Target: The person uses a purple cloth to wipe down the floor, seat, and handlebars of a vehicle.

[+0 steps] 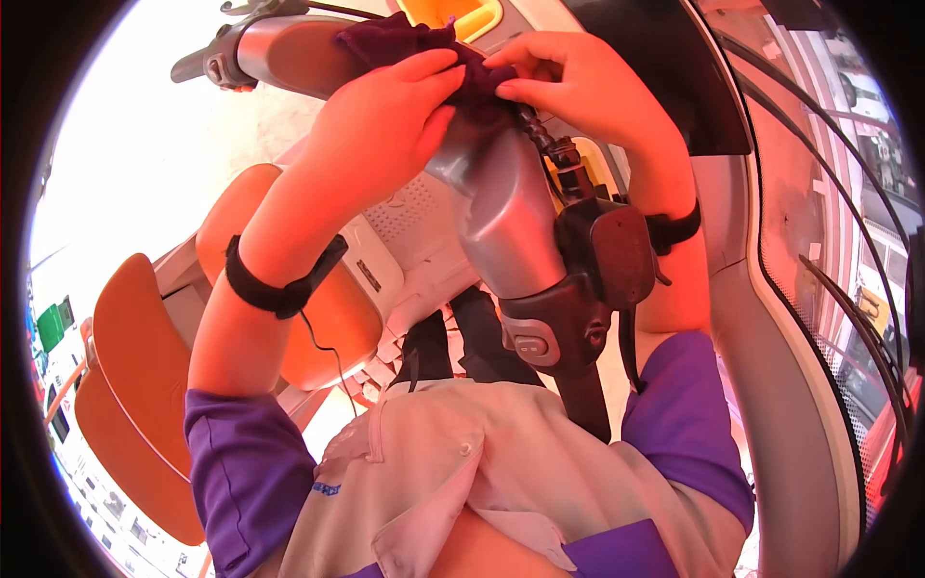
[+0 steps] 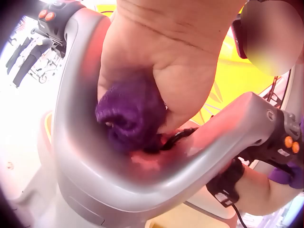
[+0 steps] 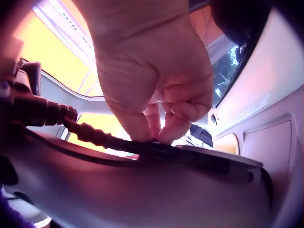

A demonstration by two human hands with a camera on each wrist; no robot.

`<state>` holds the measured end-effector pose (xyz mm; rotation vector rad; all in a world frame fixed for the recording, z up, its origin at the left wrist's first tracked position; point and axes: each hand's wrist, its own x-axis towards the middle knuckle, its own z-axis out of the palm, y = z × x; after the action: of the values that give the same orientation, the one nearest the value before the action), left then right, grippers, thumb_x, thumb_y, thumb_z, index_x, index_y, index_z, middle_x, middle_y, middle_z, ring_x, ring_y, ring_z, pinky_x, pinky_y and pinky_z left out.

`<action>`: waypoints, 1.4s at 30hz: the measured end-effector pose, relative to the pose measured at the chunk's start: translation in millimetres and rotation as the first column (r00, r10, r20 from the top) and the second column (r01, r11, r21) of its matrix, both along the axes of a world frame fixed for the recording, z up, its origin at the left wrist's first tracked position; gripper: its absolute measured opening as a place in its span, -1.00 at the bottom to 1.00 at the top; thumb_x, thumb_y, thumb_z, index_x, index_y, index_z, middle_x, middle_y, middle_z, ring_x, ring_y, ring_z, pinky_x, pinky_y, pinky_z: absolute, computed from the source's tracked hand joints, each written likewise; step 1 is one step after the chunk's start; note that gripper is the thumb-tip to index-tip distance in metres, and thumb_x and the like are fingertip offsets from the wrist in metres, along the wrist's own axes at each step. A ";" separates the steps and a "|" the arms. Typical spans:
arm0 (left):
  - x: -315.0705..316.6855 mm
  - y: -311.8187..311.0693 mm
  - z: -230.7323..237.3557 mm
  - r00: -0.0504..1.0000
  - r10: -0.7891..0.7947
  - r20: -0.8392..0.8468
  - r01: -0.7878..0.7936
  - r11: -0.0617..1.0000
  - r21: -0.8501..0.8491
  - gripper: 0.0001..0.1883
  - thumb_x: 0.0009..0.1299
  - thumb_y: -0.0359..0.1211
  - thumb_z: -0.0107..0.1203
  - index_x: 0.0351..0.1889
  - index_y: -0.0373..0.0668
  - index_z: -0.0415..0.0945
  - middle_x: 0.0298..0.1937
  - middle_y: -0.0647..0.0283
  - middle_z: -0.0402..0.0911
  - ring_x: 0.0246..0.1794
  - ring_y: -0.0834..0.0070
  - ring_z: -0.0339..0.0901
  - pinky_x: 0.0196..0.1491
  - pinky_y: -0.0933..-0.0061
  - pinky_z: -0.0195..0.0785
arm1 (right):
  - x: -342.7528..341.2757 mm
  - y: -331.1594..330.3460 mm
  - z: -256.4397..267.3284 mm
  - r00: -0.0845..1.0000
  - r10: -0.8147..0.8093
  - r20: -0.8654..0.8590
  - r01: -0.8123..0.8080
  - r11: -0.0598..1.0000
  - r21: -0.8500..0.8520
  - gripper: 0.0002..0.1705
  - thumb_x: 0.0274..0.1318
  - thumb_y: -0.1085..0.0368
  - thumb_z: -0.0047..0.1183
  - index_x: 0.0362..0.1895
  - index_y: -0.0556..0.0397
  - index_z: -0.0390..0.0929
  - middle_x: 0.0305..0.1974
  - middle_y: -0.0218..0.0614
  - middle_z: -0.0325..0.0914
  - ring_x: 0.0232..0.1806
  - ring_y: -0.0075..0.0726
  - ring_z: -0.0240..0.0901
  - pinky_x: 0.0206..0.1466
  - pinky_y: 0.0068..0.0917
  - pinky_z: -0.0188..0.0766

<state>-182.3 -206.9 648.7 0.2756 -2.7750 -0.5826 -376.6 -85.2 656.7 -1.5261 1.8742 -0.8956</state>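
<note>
A dark purple cloth [image 1: 395, 40] lies bunched over the middle of a silver-grey handlebar cover [image 1: 515, 217]. My left hand [image 1: 381, 120] presses it from the left. In the left wrist view the same cloth [image 2: 130, 111] is wadded under my left palm, gripped by curled fingers. My right hand [image 1: 593, 87] meets the cloth's right edge, thumb and forefinger pinching there. In the right wrist view the fingertips of my right hand [image 3: 156, 80] come together behind a black ribbed cable sleeve [image 3: 95, 135], which hides what lies between them.
The handlebar's left grip [image 1: 198, 65] and right switch housing [image 1: 544, 332] flank the cover. An orange seat [image 1: 135, 395] stands at left. A dark screen panel [image 1: 674, 72] rises beyond my right hand. A yellow bin [image 1: 472, 17] shows at the front.
</note>
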 end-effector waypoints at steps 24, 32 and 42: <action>-13.1 0.8 0.1 0.995 0.098 -0.036 -0.102 0.987 -0.124 -0.64 0.20 -0.54 0.06 -0.02 -0.11 0.59 -0.04 0.16 0.39 -0.11 0.20 0.52 -0.11 0.29 0.43 | 2.6 -6.9 0.5 0.998 -0.055 -0.034 0.056 0.998 0.040 -0.74 -0.03 0.25 0.31 -0.33 0.16 0.58 -0.55 -0.48 0.45 -0.51 -0.62 0.28 -0.41 -0.54 0.28; -20.4 9.8 0.5 0.996 0.086 -0.032 -0.087 0.996 -0.033 -0.70 0.21 -0.51 0.07 -0.08 -0.14 0.59 -0.09 0.11 0.38 -0.16 0.17 0.51 -0.14 0.26 0.42 | -2.3 -7.3 0.1 0.996 -0.026 0.086 0.013 0.989 0.147 -0.72 0.03 0.19 0.29 -0.29 0.15 0.60 -0.54 -0.54 0.41 -0.49 -0.65 0.27 -0.40 -0.60 0.24; -21.7 4.5 -8.9 0.990 0.112 -0.086 -0.110 0.994 0.022 -0.78 0.22 -0.39 0.10 -0.17 -0.09 0.59 -0.13 0.16 0.41 -0.16 0.26 0.51 -0.23 0.29 0.45 | 1.7 -3.1 -5.8 0.958 -0.109 0.265 0.076 0.988 0.133 -0.75 0.09 0.23 0.27 -0.30 0.16 0.57 -0.51 -0.58 0.42 -0.46 -0.72 0.25 -0.40 -0.66 0.20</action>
<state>-204.0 -202.4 639.8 0.3958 -2.6526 -0.5766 -375.0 -88.3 651.0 -1.1854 1.7760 -0.9603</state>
